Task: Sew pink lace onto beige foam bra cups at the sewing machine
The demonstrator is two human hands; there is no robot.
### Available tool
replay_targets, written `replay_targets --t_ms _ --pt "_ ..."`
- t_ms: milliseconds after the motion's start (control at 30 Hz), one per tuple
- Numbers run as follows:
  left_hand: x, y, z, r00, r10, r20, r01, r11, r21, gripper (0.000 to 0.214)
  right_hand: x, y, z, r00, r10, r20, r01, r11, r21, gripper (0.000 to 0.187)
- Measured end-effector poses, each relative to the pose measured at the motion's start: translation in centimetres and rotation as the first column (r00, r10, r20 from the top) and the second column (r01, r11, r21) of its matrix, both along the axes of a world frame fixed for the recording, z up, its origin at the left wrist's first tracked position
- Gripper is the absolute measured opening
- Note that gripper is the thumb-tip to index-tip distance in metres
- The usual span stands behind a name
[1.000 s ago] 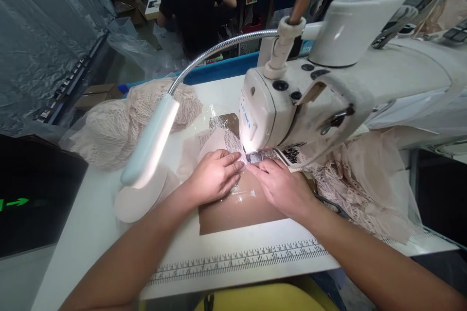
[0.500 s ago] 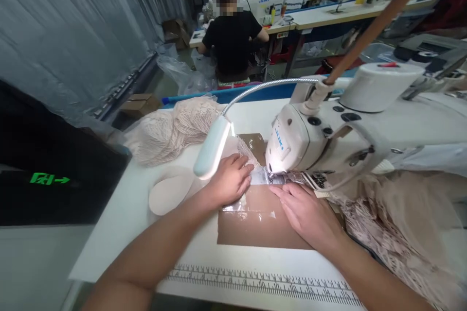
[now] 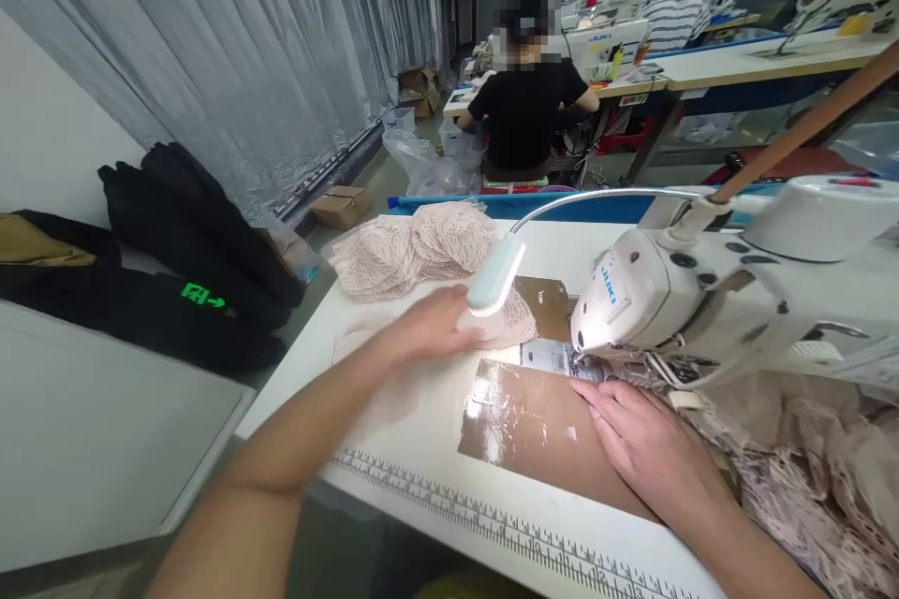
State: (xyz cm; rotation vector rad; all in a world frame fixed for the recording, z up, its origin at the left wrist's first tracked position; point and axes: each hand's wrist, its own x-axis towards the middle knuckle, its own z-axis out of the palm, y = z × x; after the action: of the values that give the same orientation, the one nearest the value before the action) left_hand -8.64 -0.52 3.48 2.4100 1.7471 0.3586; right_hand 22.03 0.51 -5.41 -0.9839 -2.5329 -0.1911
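My left hand (image 3: 446, 328) is over pale pink lace fabric (image 3: 516, 323), left of the sewing machine's needle area. It is smeared by motion, and the lamp head (image 3: 495, 276) hides its fingers. My right hand (image 3: 642, 435) lies with fingers stretched out on the brown cardboard sheet (image 3: 534, 430), its fingertips beside the metal needle plate (image 3: 544, 357). Nothing shows in its grip. Above the plate is the head of the white sewing machine (image 3: 625, 285); the lace lies apart from the needle, to its left.
A heap of pink lace (image 3: 414, 248) sits at the table's back left. More lace and mesh (image 3: 807, 449) gathers right of my right forearm. A printed ruler (image 3: 484, 524) runs along the front edge. Beyond the table, a person in black (image 3: 526, 122) sits at another machine.
My left hand has moved left, away from the needle, and the lace with it. My right hand stays beside the needle plate. The view has swung left.
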Motion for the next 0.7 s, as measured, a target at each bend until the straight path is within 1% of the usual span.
replay_targets --t_ms 33,67,100,133,167,200,233,267,300,333,367,400,433,467,500,533,600,633,667,700 --pt "-1.7 -0.9 0.5 0.995 0.096 -0.019 -0.096 0.995 0.006 0.044 0.1 0.0 0.0 1.0 0.0 0.002 0.0 1.0 0.001 0.036" --pt "-3.4 -2.0 0.7 0.97 0.233 -0.066 -0.232 0.973 0.024 0.046 0.1 0.0 -0.1 1.0 -0.002 0.003 0.002 1.0 0.001 0.036" --pt "-5.2 -3.2 0.7 0.913 0.389 -0.121 -0.388 0.921 0.033 0.05 0.2 -0.1 -0.1 1.0 -0.007 0.004 0.007 1.0 -0.001 0.036" --pt "-6.9 -4.5 0.4 0.845 0.505 -0.175 -0.513 0.858 0.003 0.054 0.2 -0.1 0.0 1.0 -0.013 0.007 0.013 1.0 -0.006 0.036" --pt "-8.4 -6.0 -0.1 0.783 0.589 -0.2 -0.611 0.789 -0.065 0.056 0.2 -0.1 0.0 1.0 -0.02 0.008 0.02 1.0 -0.012 0.037" --pt "-9.6 -7.6 -0.8 0.746 0.637 -0.192 -0.664 0.734 -0.144 0.057 0.2 -0.2 0.0 1.0 -0.028 0.012 0.029 0.999 -0.019 0.037" --pt "-10.4 -9.2 -1.5 0.749 0.637 -0.182 -0.662 0.728 -0.18 0.055 0.2 -0.2 0.0 0.999 -0.039 0.016 0.04 0.999 -0.027 0.038" --pt "-10.8 -10.7 -2.1 0.762 0.631 -0.143 -0.647 0.739 -0.188 0.053 0.2 -0.2 0.0 0.999 -0.05 0.02 0.05 0.998 -0.037 0.038" --pt "-10.7 -12.1 -2.6 0.771 0.637 0.019 -0.624 0.761 -0.18 0.052 0.1 -0.2 0.0 0.998 -0.057 0.024 0.059 0.997 -0.049 0.038" --pt "-10.3 -13.4 -2.9 0.766 0.619 0.174 -0.584 0.783 -0.216 0.05 0.1 -0.2 0.1 0.998 -0.063 0.025 0.064 0.996 -0.061 0.038" --pt "-9.5 -14.4 -2.9 0.739 0.593 0.32 -0.519 0.804 -0.292 0.046 0.0 -0.2 0.1 0.998 -0.067 0.021 0.069 0.995 -0.073 0.038" --pt "-8.4 -15.1 -2.7 0.687 0.576 0.442 -0.429 0.813 -0.393 0.042 0.0 -0.3 0.2 0.998 -0.07 0.01 0.07 0.994 -0.085 0.037" --pt "-7.0 -15.4 -2.2 0.64 0.558 0.528 -0.304 0.815 -0.493 0.038 0.0 -0.3 0.4 0.997 -0.072 -0.01 0.07 0.993 -0.098 0.036" --pt "-5.5 -15.2 -1.7 0.617 0.525 0.585 -0.166 0.815 -0.556 0.034 0.0 -0.4 0.6 0.996 -0.074 -0.04 0.069 0.991 -0.117 0.036" --pt "-3.9 -14.7 -1.1 0.623 0.476 0.62 -0.035 0.809 -0.587 0.031 0.0 -0.5 0.9 0.994 -0.077 -0.083 0.064 0.988 -0.142 0.034" --pt "-2.1 -13.7 -0.6 0.642 0.409 0.648 0.064 0.814 -0.577 0.028 0.1 -0.7 1.3 0.987 -0.076 -0.14 0.051 0.984 -0.171 0.033" --pt "1.4 -11.0 -0.4 0.71 0.224 0.667 0.208 0.839 -0.503 0.034 0.2 -1.1 2.1 0.958 -0.059 -0.282 -0.007 0.974 -0.226 0.029" --pt "3.0 -9.3 -0.6 0.742 0.138 0.656 0.261 0.842 -0.472 0.037 0.3 -1.2 2.4 0.936 -0.039 -0.35 -0.052 0.968 -0.247 0.026" --pt "4.6 -7.7 -1.0 0.783 0.062 0.619 0.284 0.85 -0.444 0.036 0.4 -1.4 2.8 0.917 -0.008 -0.398 -0.106 0.959 -0.263 0.024" --pt "6.0 -6.1 -1.6 0.832 0.009 0.555 0.268 0.869 -0.415 0.03 0.5 -1.5 3.0 0.906 0.034 -0.422 -0.164 0.947 -0.276 0.023"
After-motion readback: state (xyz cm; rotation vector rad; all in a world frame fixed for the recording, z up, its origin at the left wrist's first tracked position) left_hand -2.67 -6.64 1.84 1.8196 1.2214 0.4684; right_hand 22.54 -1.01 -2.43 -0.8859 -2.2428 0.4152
